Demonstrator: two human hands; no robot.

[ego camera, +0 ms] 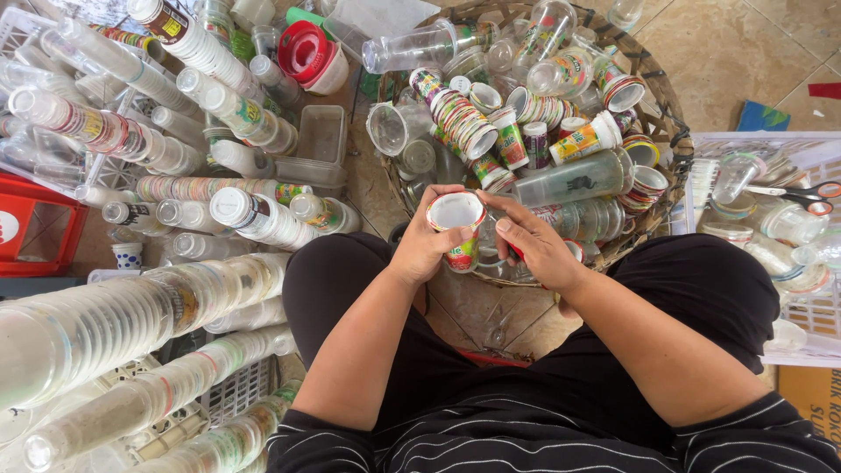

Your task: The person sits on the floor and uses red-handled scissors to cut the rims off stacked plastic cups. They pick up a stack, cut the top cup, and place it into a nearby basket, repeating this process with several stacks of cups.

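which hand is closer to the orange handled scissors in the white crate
Right. The right hand is at the cup over the lap, well left of the scissors; the left hand grips the cup, farther left.

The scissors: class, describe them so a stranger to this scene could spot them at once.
Start at the round woven basket of cups, then move right to the white plastic crate. The scissors lie on the cups inside it, the only metal tool, with orange-red handles.

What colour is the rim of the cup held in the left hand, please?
Red, around a white inside; the head view shows the cup in the left hand best.
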